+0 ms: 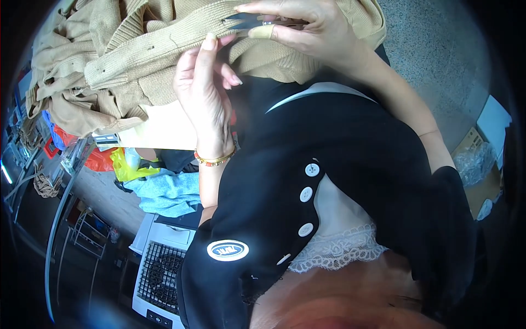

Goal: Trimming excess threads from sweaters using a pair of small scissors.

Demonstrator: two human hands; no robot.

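A beige knit garment [148,52] lies bunched across the top of the view, its ribbed band stretched toward the middle. Small dark marks like buttonholes dot the band, and a loose thread curls on it. My left hand [203,90] pinches the band's lower edge between thumb and fingers. In my right hand [318,30], whose thumb has a yellowish wrap, is a pair of thread snips [249,23]. The dark blades point left and lie at the band, just above my left fingertips. Whether they touch the knit I cannot tell.
Under the garment is a pale tabletop [164,129]. Left of me are a yellow plastic bag [129,167], light blue knitwear [167,192] and a white fan unit [159,274]. Clear plastic wrap [476,164] and cardboard [485,189] are on the right, near the speckled floor [433,49].
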